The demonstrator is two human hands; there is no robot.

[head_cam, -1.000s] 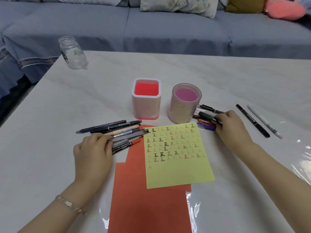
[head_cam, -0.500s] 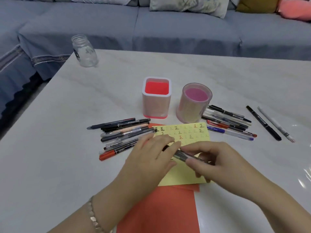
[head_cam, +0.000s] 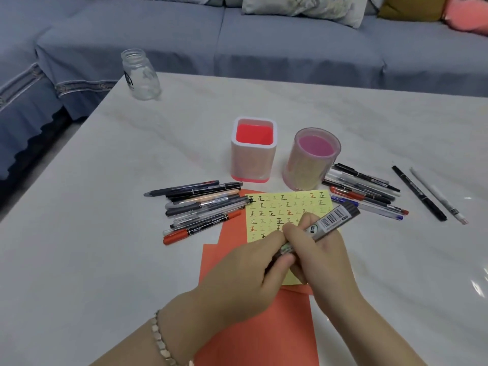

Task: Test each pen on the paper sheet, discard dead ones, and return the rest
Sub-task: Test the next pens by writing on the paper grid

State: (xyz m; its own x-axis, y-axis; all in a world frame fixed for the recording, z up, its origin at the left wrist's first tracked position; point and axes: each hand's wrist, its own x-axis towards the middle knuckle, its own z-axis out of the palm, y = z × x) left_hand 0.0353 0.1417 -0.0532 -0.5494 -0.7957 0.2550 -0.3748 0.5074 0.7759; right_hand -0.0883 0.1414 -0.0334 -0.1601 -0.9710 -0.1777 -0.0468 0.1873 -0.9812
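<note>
Both hands hold one black pen (head_cam: 333, 220) with a barcode label over the yellow paper sheet (head_cam: 287, 207), which is covered in small written marks. My right hand (head_cam: 320, 256) grips the pen's barrel. My left hand (head_cam: 253, 265) pinches its near end, where the cap sits. A pile of pens (head_cam: 200, 206) lies left of the sheet. Another pile of pens (head_cam: 364, 190) lies to the right. A square red-lined holder (head_cam: 254, 150) and a round pink holder (head_cam: 311, 159) stand behind the sheet, nothing showing inside them.
Orange paper sheets (head_cam: 258, 326) lie under the yellow one. Two separate pens, a black pen (head_cam: 418, 192) and a white pen (head_cam: 438, 195), rest at the far right. A glass jar (head_cam: 140, 73) stands at the table's back-left corner. A blue sofa (head_cam: 264, 40) runs behind the table.
My hands left the two piles and met over the sheet with one pen. Now the pen is raised, its far end tilted up to the right.
</note>
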